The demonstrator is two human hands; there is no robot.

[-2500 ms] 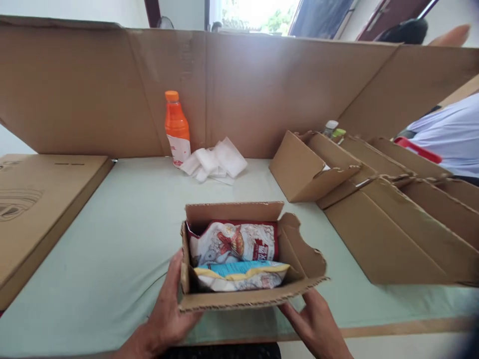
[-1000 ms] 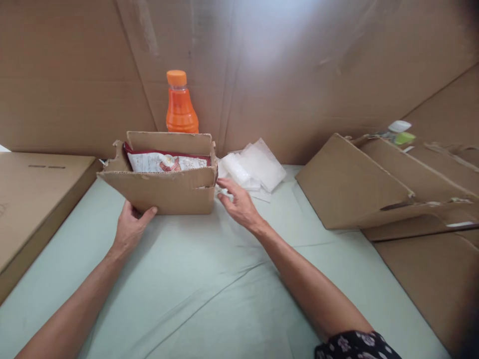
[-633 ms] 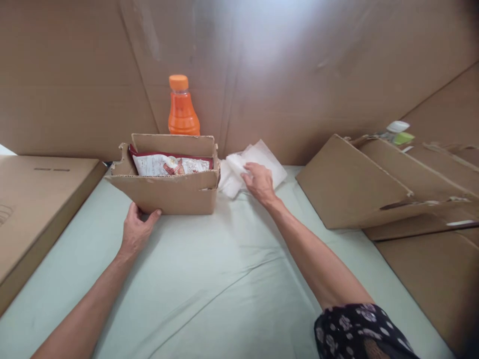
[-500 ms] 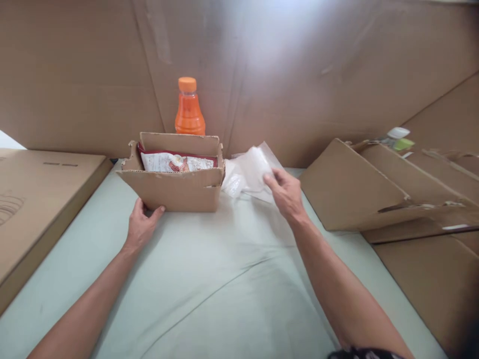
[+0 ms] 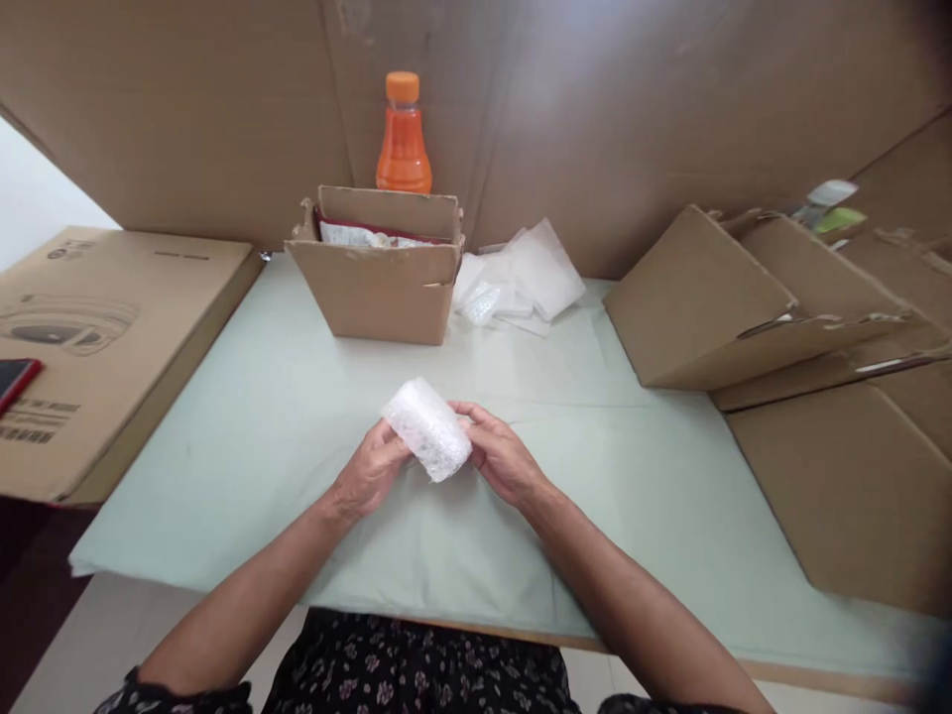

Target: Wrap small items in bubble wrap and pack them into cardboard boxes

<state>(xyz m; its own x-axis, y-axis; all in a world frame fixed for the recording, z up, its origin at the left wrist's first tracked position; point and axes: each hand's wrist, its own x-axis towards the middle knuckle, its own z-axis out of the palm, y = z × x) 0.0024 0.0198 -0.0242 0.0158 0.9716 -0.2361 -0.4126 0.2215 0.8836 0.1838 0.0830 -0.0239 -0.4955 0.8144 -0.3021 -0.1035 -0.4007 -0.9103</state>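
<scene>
A small white bubble-wrapped bundle (image 5: 429, 428) is held near the front of the table, tilted, between both hands. My left hand (image 5: 372, 466) is closed round its left side. On the right side, my right hand (image 5: 500, 451) grips it with the fingers partly behind it. Whatever lies inside the wrap cannot be made out. Beyond the hands stands an open cardboard box (image 5: 379, 293) with a white printed packet (image 5: 349, 234) inside. Right of that box lies a loose heap of white plastic bags and bubble wrap (image 5: 539, 273).
Behind the box stands a bottle of orange drink (image 5: 404, 149). A flat printed carton (image 5: 141, 327) covers the left side, with a dark red-edged object (image 5: 19, 380) on it. Open cardboard boxes (image 5: 699, 307) fill the right side of the pale green cloth-covered table (image 5: 245, 426).
My right hand has drawn the bubble-wrapped bundle from the heap back towards me. My left hand has let go of the box and now holds the bundle too. The view tilts lower.
</scene>
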